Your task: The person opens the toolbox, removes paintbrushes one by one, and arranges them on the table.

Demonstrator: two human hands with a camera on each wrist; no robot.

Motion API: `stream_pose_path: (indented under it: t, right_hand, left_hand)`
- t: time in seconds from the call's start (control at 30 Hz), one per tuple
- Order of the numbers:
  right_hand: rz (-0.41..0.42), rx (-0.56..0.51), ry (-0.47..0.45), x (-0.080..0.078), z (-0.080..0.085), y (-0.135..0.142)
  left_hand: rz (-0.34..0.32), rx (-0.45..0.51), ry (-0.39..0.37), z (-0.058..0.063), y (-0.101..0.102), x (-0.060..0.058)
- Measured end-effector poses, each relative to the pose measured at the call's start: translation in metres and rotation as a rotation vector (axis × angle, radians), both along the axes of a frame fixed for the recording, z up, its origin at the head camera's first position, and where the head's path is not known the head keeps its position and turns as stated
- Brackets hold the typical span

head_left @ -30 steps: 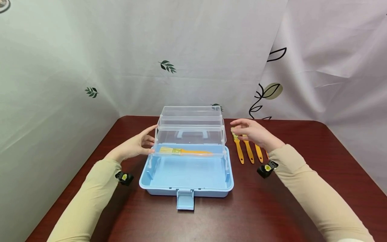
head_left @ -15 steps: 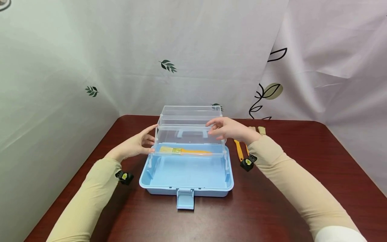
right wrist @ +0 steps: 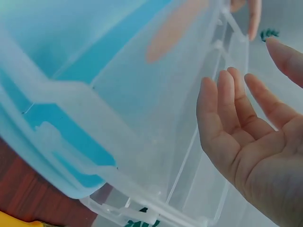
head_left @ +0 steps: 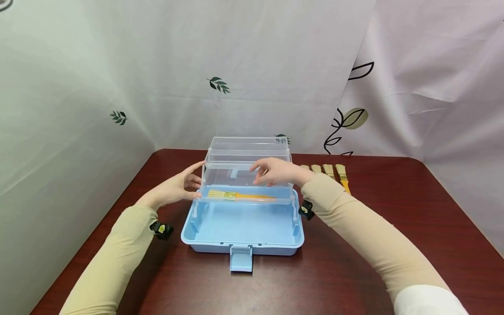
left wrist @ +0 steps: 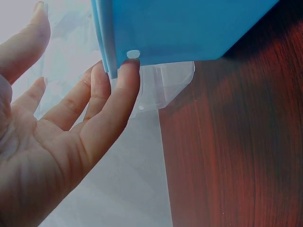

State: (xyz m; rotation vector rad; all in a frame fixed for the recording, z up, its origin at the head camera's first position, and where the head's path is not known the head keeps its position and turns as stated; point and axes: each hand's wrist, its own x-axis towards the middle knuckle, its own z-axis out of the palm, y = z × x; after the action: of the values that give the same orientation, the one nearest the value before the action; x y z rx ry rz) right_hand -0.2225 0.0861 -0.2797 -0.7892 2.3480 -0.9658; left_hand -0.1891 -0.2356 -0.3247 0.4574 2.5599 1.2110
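Observation:
A light blue case [head_left: 242, 250] stands with its clear lid [head_left: 250, 143] raised and a clear tray [head_left: 257, 201] over its rear half. Lying lengthwise in the tray is a paintbrush [head_left: 224, 195], bristles to the left, its orange handle showing through the plastic. My left hand [head_left: 177, 188] touches the left side of the clear parts with fingers and thumb spread. In the left wrist view a fingertip meets the blue wall [left wrist: 180, 28]. Over the right part of the tray hovers my right hand [head_left: 275, 171], fingers loosely bent and nothing in them.
Several more paintbrushes [head_left: 341, 175] lie in a row on the dark red table [head_left: 393, 210], right of the case, partly hidden by the right arm. The blue latch [head_left: 241, 261] hangs forward at the case front. A pale curtain [head_left: 252, 65] rises behind the table.
My right hand has moved left, from beside the loose brushes to over the tray. The left hand and the case keep their places.

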Motion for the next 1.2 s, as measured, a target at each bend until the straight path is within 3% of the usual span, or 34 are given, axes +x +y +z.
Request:
stream_pose_path:
  t: [0.2, 0.5, 1.2]
  right_hand:
    - [0.054, 0.100, 0.120, 0.000, -0.005, -0.012]
    - [0.112, 0.173, 0.196, 0.000, -0.011, -0.024]
    - [0.193, 0.227, 0.150, -0.003, -0.017, -0.030]
  left_hand:
    - [-0.006, 0.001, 0.003, 0.000, 0.000, -0.001]
    - [-0.010, 0.007, 0.006, 0.000, 0.001, -0.001]
    - [-0.005, 0.004, 0.006, 0.000, 0.000, 0.000]
